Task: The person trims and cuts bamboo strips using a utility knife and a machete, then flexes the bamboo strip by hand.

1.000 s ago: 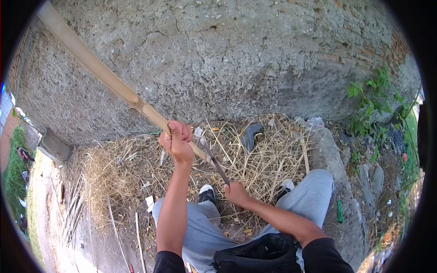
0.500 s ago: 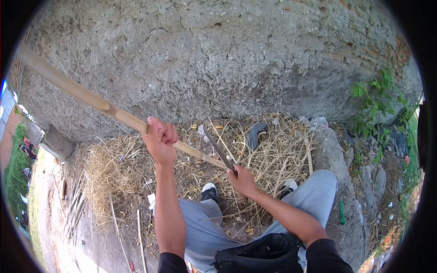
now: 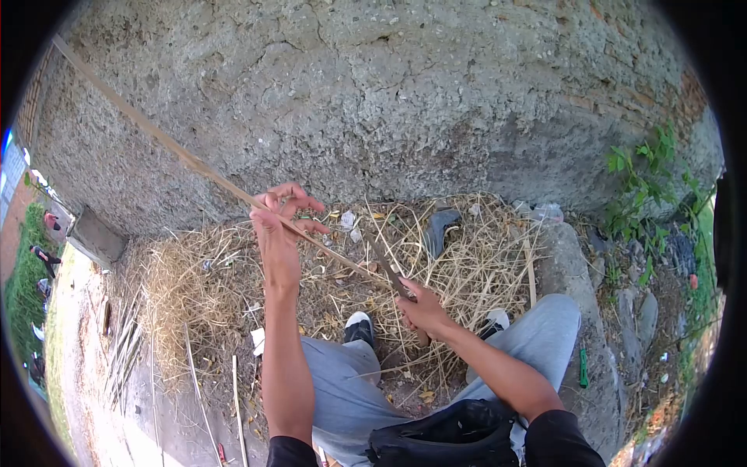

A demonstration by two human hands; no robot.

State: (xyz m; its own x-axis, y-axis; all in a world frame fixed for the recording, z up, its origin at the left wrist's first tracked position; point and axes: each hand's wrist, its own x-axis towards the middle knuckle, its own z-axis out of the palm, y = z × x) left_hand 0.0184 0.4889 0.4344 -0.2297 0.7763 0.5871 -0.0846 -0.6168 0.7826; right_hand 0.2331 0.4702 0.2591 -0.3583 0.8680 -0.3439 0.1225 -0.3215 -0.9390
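Note:
A long bamboo strip slants from the upper left down to my right hand, its narrow edge showing. My left hand holds it mid-length between thumb and palm, with the other fingers loosely spread. In my right hand is a knife with a dark blade pointing up and away from me; its brown handle end shows below the fist. The strip's near end meets the blade close to my right fingers. Whether those fingers also grip the strip, I cannot tell.
A rough wall rises in front. Dry straw and shavings cover the ground around my shoes. Several cut strips lie at left. A black bag sits at my lap, and a green tool lies on the concrete ledge.
The bamboo strip has turned from its broad face to its narrow edge. My left fingers have loosened and spread, and the left hand has risen slightly. The knife has dropped slightly and moved right.

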